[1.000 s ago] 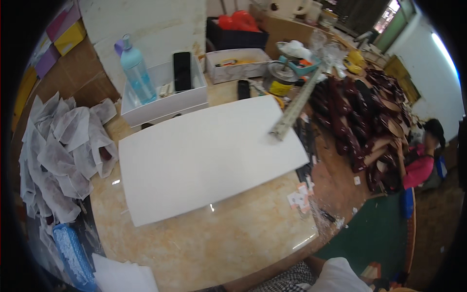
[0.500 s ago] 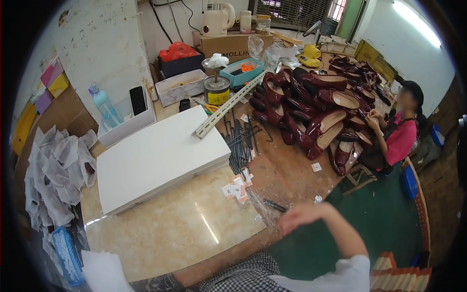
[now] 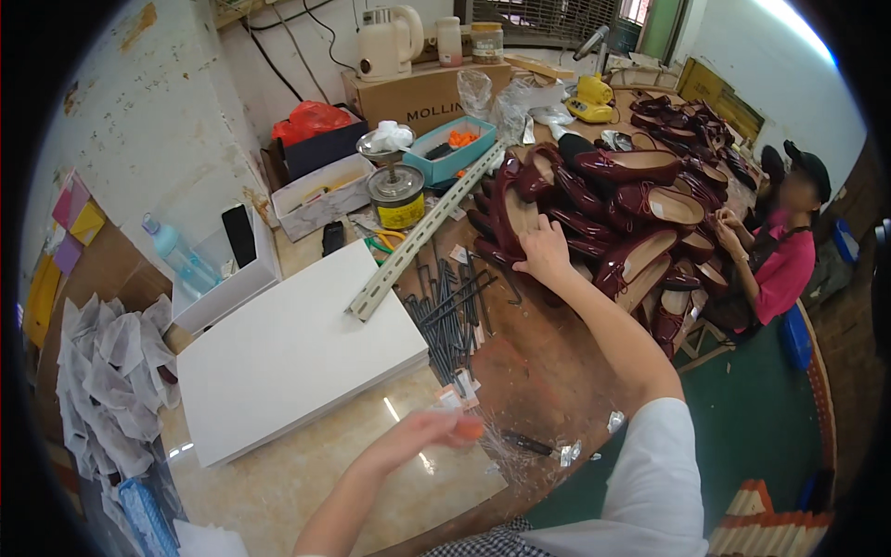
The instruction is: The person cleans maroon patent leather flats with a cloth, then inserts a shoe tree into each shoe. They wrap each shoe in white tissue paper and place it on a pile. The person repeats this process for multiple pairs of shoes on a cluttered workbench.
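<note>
My right hand (image 3: 544, 251) reaches to the near left side of a heap of glossy burgundy flat shoes. Its fingers and thumb are closed around the heel end of one burgundy shoe (image 3: 508, 215), which stands tilted with its pale insole showing. My left hand (image 3: 422, 434) hovers above the marbled tabletop (image 3: 306, 501), close to small white and orange labels (image 3: 461, 390). Motion smears its fingers, and an orange patch shows at their tips, so whether it holds anything is unclear.
A white board stack (image 3: 297, 357) lies left, touched by a slotted metal bar (image 3: 418, 237). Black bent rods (image 3: 445, 302) lie beside it. Behind stand a tin (image 3: 397, 197), a teal box (image 3: 450, 153) and a kettle (image 3: 385, 45). A person (image 3: 784, 241) sits at right, beyond the shoes.
My right hand has moved from the near table edge forward to the shoe heap and taken hold of a shoe. My left hand has come into view over the tabletop. The view has shifted slightly.
</note>
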Action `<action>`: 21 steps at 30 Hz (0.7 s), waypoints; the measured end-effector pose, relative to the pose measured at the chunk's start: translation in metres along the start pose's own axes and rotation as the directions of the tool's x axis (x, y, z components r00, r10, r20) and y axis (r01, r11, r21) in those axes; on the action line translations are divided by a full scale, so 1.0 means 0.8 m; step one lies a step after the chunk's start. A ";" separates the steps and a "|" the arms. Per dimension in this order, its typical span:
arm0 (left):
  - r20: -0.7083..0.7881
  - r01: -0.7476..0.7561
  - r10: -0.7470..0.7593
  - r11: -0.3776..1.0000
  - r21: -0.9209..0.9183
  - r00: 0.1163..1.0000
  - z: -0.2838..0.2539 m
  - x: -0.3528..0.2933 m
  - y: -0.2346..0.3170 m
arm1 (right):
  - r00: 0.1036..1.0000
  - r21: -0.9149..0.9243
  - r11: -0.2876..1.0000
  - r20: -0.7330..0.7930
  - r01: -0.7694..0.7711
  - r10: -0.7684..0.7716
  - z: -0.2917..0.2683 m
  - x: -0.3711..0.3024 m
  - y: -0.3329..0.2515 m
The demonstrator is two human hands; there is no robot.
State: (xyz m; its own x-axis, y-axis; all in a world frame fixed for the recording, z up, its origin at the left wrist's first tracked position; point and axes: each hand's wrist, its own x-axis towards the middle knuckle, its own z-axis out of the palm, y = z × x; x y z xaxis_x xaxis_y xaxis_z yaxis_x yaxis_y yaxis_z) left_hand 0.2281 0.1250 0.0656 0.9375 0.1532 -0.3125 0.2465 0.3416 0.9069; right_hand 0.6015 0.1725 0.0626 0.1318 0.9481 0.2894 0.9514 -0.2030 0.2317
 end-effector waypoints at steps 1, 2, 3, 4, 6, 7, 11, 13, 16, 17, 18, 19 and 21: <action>-0.002 0.010 -0.010 0.986 -0.164 1.000 -0.002 0.034 -0.001 | 0.999 0.029 0.999 0.010 0.042 -0.043 -0.003 -0.009 0.004; -0.019 0.011 -0.018 0.947 -0.321 1.000 -0.002 0.066 -0.003 | 0.999 0.157 0.986 0.000 0.049 -0.049 -0.019 -0.015 -0.003; -0.129 0.022 -0.083 0.908 -0.418 0.988 -0.002 0.097 -0.009 | 0.998 0.284 0.957 -0.016 0.061 -0.059 -0.045 -0.026 -0.019; -0.229 0.015 -0.152 0.861 -0.509 0.962 0.000 0.124 -0.011 | 0.997 0.402 0.913 -0.036 0.074 -0.064 -0.070 -0.040 -0.031; -0.253 -0.060 -0.119 0.795 -0.603 0.960 0.001 0.160 -0.007 | 0.988 0.425 0.892 -0.069 0.155 -0.139 -0.096 -0.080 -0.056; -0.265 -0.091 -0.113 0.756 -0.648 0.958 0.003 0.169 -0.007 | 0.972 0.417 0.879 -0.054 0.231 -0.230 -0.102 -0.105 -0.075; -0.282 -0.154 -0.098 0.650 -0.744 0.954 0.037 0.154 -0.046 | 0.877 0.616 0.720 0.097 0.318 -0.471 -0.120 -0.158 -0.099; -0.314 -0.096 -0.181 0.713 -0.695 0.932 0.038 0.113 -0.062 | 0.792 0.902 0.398 0.117 0.167 -0.599 -0.134 -0.151 -0.075; -0.344 0.037 -0.329 0.767 -0.640 0.879 0.039 0.069 -0.054 | 0.991 0.859 0.498 0.069 -0.117 0.113 -0.140 -0.129 -0.086; -0.336 0.098 -0.371 0.785 -0.612 0.866 0.041 0.068 -0.046 | 0.988 0.755 0.641 0.055 -0.135 0.143 -0.128 -0.137 -0.088; -0.348 0.129 -0.366 0.825 -0.550 0.863 0.042 0.071 -0.047 | 0.985 0.627 0.764 0.036 -0.154 0.169 -0.100 -0.146 -0.092; -0.368 0.158 -0.361 0.863 -0.480 0.857 0.040 0.075 -0.050 | 0.982 0.485 0.858 0.008 -0.169 0.189 -0.079 -0.151 -0.098; -0.383 0.153 -0.301 0.916 -0.372 0.873 0.044 0.068 -0.031 | 0.967 0.653 0.722 0.065 -0.229 0.247 -0.059 -0.158 -0.089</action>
State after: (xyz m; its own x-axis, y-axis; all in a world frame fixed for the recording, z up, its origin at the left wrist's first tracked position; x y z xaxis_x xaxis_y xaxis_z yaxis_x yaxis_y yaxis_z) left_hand 0.2817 0.0926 0.0361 0.6505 0.3859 -0.6542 0.2778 0.6808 0.6778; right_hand 0.5039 0.0557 0.0532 0.3809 0.8823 0.2764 0.8384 -0.2035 -0.5056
